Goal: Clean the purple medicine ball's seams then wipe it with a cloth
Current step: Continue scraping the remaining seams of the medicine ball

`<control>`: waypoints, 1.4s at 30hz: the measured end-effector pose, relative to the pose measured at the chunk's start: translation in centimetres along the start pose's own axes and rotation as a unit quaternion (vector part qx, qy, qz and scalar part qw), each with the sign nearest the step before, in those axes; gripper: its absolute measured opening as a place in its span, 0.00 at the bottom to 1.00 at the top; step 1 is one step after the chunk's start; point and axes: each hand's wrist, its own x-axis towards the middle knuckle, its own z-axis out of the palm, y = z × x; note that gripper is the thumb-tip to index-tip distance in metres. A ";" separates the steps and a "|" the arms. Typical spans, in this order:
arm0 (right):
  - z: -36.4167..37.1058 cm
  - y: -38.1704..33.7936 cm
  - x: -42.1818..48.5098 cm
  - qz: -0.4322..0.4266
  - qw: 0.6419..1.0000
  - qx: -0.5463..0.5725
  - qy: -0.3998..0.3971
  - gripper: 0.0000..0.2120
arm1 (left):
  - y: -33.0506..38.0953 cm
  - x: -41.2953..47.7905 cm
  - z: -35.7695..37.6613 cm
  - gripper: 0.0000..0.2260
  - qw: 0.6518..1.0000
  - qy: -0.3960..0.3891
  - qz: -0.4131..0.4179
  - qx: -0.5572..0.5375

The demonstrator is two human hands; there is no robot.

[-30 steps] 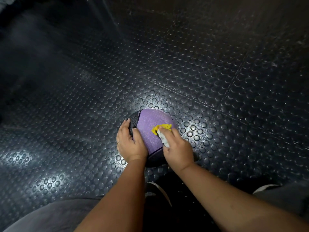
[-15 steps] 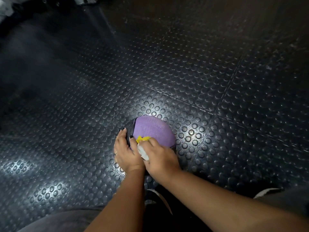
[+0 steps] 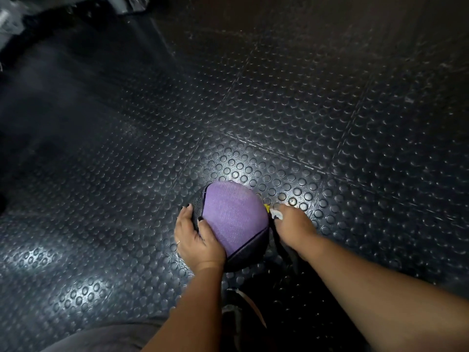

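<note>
A person is crouching over a purple medicine ball (image 3: 233, 219) that is resting on a studded black rubber floor (image 3: 304, 110), close to the near edge of the view and just short of a joint between floor tiles (image 3: 256, 146). The left hand (image 3: 196, 240) is steadying the ball's left side – fingers spread and lying fairly straight across a dark panel, thumb pressing on the purple one. The right hand (image 3: 291, 224) is working at the ball's right edge, its fingers curling around and pinching a small white-and-yellow tool (image 3: 275, 214) that is touching the ball there. A dark seam (image 3: 243, 246) is running between the purple panel and the darker panel below it. Open floor is stretching away beyond the ball and to both sides – a dark shoe (image 3: 236, 311) is sitting just behind it, and blurred dark shapes (image 3: 30, 29) are crowding the far left corner.
</note>
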 end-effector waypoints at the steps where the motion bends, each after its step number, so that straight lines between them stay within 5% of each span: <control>1: 0.0 0.7 0.0 0.035 0.999 0.035 0.000 0.12 | 0.4 -0.5 0.0 0.28 1.000 0.004 -0.011 0.007; 5: -1.6 1.4 0.1 0.126 0.980 0.150 0.037 0.10 | 2.7 -3.3 -0.4 0.29 0.996 -0.014 -0.069 0.060; 10: -4.6 -1.1 0.8 0.060 0.992 0.112 0.017 0.11 | 4.4 -3.7 -1.0 0.11 0.978 0.022 -0.194 0.073; 14: -5.9 -1.5 -1.0 0.051 0.988 0.132 -0.056 0.26 | 5.3 -4.6 -1.7 0.23 0.963 -0.022 -0.266 0.026; 17: -6.6 -0.4 -2.6 0.055 0.989 0.101 -0.096 0.35 | 5.1 -7.4 -1.6 0.24 0.965 -0.095 -0.242 0.035; 26: -9.8 3.3 -6.1 0.078 0.983 0.072 -0.147 0.30 | 6.1 -9.6 -3.0 0.39 0.917 -0.298 -0.260 0.059; 29: -9.6 3.7 -7.3 0.059 0.985 0.065 -0.149 0.25 | 6.3 -11.5 -3.7 0.52 0.915 -0.326 -0.226 0.068; 33: -9.2 2.7 -9.1 0.005 0.995 -0.043 -0.091 0.18 | 6.0 -12.7 -4.5 0.54 0.939 -0.287 -0.175 0.072; 36: -8.2 1.8 -10.5 -0.074 0.995 -0.067 -0.028 0.22 | 5.8 -11.8 -4.4 0.56 0.931 -0.312 -0.161 0.097; 42: -7.0 1.1 -12.3 -0.233 0.955 -0.175 -0.049 0.29 | 5.8 -11.0 -4.2 0.57 0.922 -0.336 -0.121 0.148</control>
